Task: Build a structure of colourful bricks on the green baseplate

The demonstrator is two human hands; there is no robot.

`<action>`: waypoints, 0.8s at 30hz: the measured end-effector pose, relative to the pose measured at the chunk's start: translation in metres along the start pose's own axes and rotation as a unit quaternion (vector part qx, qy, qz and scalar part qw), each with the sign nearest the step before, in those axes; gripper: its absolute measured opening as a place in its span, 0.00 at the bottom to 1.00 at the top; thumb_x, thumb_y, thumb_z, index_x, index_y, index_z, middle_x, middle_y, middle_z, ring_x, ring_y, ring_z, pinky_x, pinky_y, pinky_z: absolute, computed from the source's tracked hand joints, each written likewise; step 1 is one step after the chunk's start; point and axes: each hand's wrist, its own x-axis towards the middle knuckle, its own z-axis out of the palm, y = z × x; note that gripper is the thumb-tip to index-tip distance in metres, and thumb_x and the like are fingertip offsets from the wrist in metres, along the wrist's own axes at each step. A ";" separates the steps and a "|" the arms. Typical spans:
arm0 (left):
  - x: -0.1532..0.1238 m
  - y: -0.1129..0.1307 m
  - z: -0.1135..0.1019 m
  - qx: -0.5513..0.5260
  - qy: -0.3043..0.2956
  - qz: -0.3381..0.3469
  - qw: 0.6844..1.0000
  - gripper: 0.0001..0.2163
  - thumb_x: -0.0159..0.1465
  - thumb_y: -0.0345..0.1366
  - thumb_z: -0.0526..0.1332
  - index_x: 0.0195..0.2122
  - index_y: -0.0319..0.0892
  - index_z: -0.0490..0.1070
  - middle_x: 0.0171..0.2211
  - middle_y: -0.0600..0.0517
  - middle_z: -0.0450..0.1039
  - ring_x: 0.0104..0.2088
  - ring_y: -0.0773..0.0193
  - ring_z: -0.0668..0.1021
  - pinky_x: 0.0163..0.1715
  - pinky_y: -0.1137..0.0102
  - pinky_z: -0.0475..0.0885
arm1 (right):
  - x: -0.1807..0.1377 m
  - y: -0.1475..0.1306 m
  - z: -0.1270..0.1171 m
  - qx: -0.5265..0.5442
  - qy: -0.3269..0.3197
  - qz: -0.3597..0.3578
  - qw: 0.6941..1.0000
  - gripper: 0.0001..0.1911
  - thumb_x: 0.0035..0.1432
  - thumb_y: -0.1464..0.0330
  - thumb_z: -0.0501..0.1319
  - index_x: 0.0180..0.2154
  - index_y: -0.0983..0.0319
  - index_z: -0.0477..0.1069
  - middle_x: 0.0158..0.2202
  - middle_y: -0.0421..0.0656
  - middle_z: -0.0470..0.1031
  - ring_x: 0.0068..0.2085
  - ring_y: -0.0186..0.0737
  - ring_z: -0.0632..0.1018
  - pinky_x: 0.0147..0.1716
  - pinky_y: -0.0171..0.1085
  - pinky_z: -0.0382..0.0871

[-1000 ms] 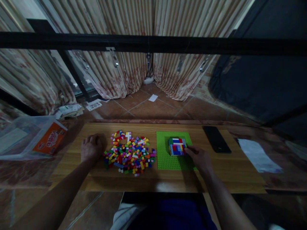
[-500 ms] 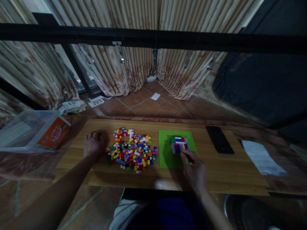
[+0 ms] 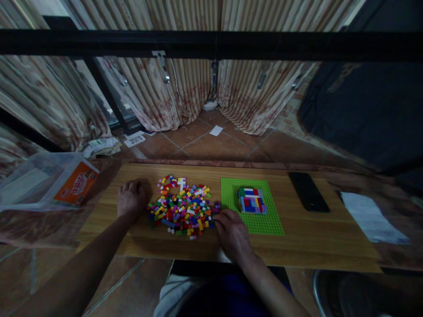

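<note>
Loose toy building bricks (image 3: 185, 207) of many colours lie in a spread-out pile on the wooden table. My left hand (image 3: 131, 198) rests on the tabletop just left of the pile, fingers curled in, with nothing visible in it. At the pile's right edge is my right hand (image 3: 233, 233), its thumb and fingertips drawn together beside the bricks; whatever is between them is too small to make out. A green baseplate (image 3: 264, 226) lies to the right, carrying a low block of joined bricks (image 3: 253, 201) in red, blue, white, yellow and grey.
A black phone (image 3: 309, 192) and a white sheet of paper (image 3: 373, 218) lie right of the baseplate. Left of the wooden table (image 3: 105, 211) stands a clear plastic box (image 3: 36, 176) with an orange label. Curtains (image 3: 185, 92) hang behind a dark rail (image 3: 211, 44).
My right hand has moved left from the brick block to the pile's right edge, uncovering the block. My left hand stays in place. The view has shifted slightly.
</note>
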 end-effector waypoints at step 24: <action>0.001 0.004 -0.009 0.005 -0.018 0.006 1.000 0.18 0.64 0.36 0.49 0.50 0.37 0.70 0.51 0.36 0.72 0.53 0.45 0.71 0.53 0.52 0.65 | 0.007 -0.007 0.002 0.006 0.021 -0.010 1.000 0.08 0.60 0.72 0.60 0.37 0.57 0.77 0.39 0.45 0.76 0.42 0.43 0.74 0.42 0.42 0.71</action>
